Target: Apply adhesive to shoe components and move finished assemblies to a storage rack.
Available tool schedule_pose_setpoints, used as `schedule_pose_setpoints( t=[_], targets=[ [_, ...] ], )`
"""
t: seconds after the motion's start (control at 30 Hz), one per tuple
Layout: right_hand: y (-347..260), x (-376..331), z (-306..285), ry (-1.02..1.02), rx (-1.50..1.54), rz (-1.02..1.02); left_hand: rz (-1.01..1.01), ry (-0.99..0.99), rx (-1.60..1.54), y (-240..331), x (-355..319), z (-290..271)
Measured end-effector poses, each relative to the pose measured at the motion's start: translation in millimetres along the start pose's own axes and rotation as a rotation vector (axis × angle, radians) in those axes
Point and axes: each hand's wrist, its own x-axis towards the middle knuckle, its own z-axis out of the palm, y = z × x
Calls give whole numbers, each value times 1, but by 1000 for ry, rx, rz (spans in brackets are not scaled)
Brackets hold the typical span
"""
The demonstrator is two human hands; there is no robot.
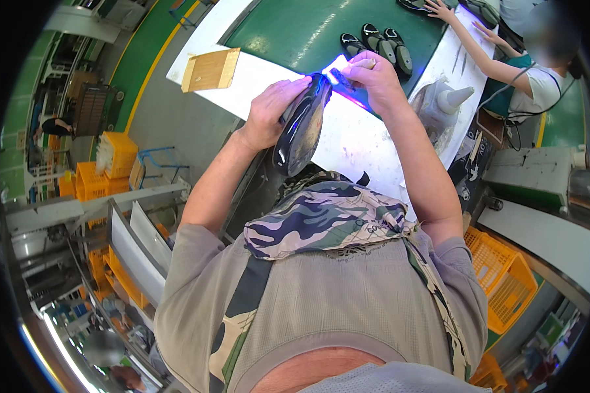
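Note:
A glossy black shoe is in my left hand, its toe pointing down toward my apron and its greyish-brown sole turned to the right. My left fingers lie along its upper side. Beside the heel end, my right hand is closed in a pinch on a slim pale stick, perhaps a brush handle. The stick's working end is lost in bright blue-violet light that falls on the shoe's heel end and the white table. Whether the stick touches the shoe I cannot tell.
Several black shoes rest on the green surface ahead. A cardboard piece lies at the table's left edge. A plastic bag and a grey-white cone-tipped bottle stand right. A co-worker reaches toward shoes far right. Yellow crates flank me.

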Motion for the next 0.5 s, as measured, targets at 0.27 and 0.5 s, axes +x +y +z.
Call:
schedule_pose_setpoints(
  t=[0.27, 0.5],
  targets=[
    [-6, -14, 15, -225, 84, 136, -281, -69, 23, 21, -28, 6],
    [-26, -6, 40, -454, -37, -63, -652, -231, -129, 35, -63, 0]
  ],
)
